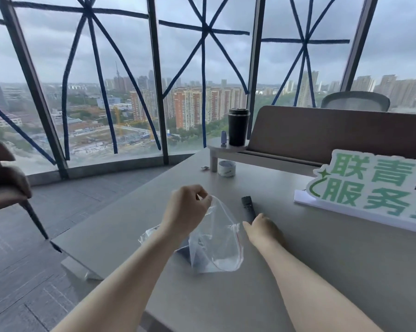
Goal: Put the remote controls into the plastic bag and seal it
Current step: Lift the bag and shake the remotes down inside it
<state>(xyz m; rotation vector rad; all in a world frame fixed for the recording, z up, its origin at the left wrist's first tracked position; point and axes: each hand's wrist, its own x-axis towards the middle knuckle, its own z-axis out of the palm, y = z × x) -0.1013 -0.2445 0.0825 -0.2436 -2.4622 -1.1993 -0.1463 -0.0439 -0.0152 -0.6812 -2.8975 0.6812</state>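
Note:
My left hand (186, 208) pinches the top edge of a clear zip plastic bag (216, 245) with a red seal line, holding its mouth lifted off the grey table (322, 271). A dark shape shows through the bag's lower left part. A black remote control (248, 209) lies flat on the table just right of the bag. My right hand (262, 230) rests at the remote's near end, fingers over it; whether it grips the remote I cannot tell.
A white-and-green sign (370, 190) lies at the right. Behind stand a tape roll (226, 168), a raised shelf (228, 149) with a black tumbler (238, 127), and a brown divider (322, 135). The table's left edge drops to the floor; a chair (8, 183) stands left.

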